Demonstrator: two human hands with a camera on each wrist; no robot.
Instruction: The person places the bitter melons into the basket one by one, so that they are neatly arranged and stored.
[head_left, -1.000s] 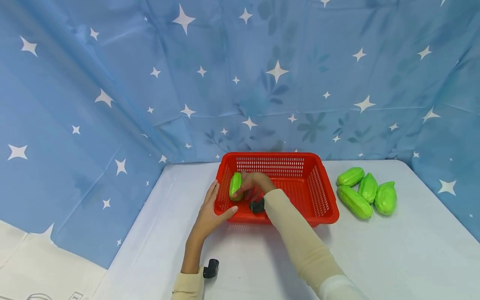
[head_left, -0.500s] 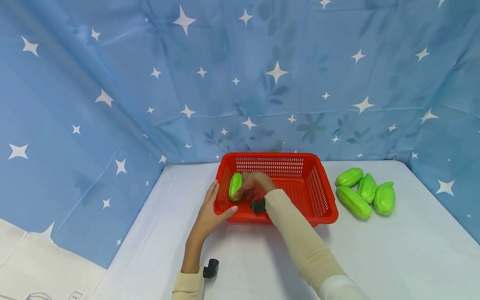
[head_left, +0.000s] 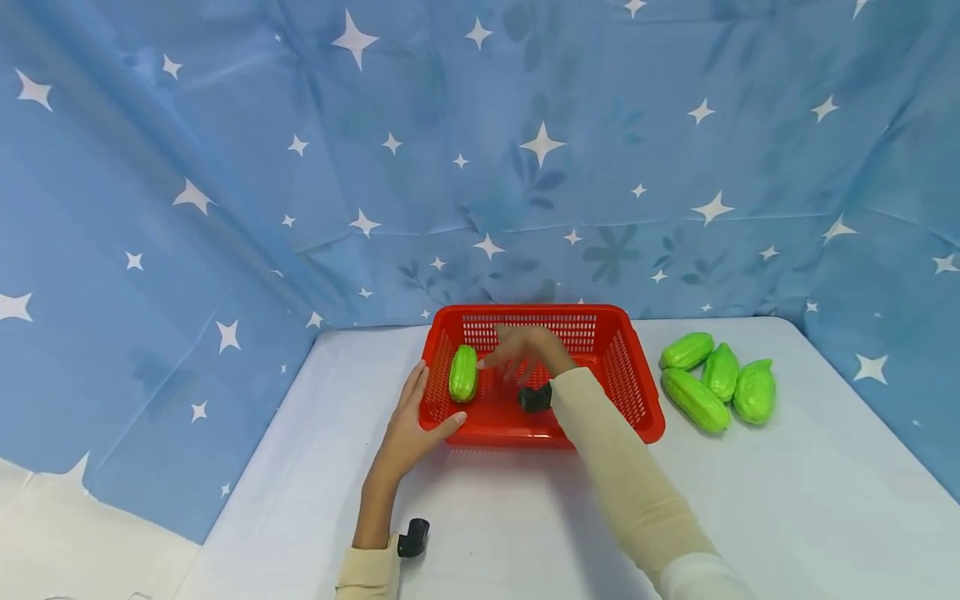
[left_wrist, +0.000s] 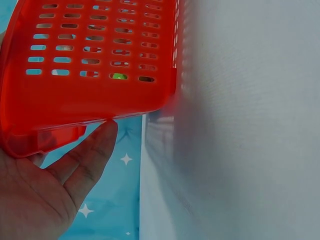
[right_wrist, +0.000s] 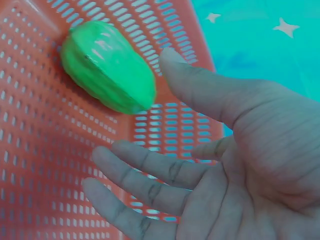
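In the head view, the fruit (head_left: 463,373) lies inside the basket (head_left: 495,419), lengthwise near its left wall; the right hand (head_left: 527,348) is over the basket, just beside this fruit, with fingers loosely bent and holding nothing; the left hand (head_left: 407,432) is at the basket's near left corner, its long fingers straight along the outside and its thumb spread away from them; four more fruits (head_left: 697,402) lie close together on the table (head_left: 487,517), to the right of the basket. In the left wrist view, the left hand's visible fingers are straight and side by side, and one fingertip seems to touch the basket's edge; what the thumb does, I cannot tell here. In the right wrist view, the right hand's thumb and fingers are apart, with a gap between thumb tip and fruit; the fruit has a glossy, ribbed skin, so I judge it light, stiff and a little slippery, not very fragile; a hold around its middle, thumb on one long side and fingers on the other, should be safest; the basket looks light also and could slide, so its rim is the good place to steady it.
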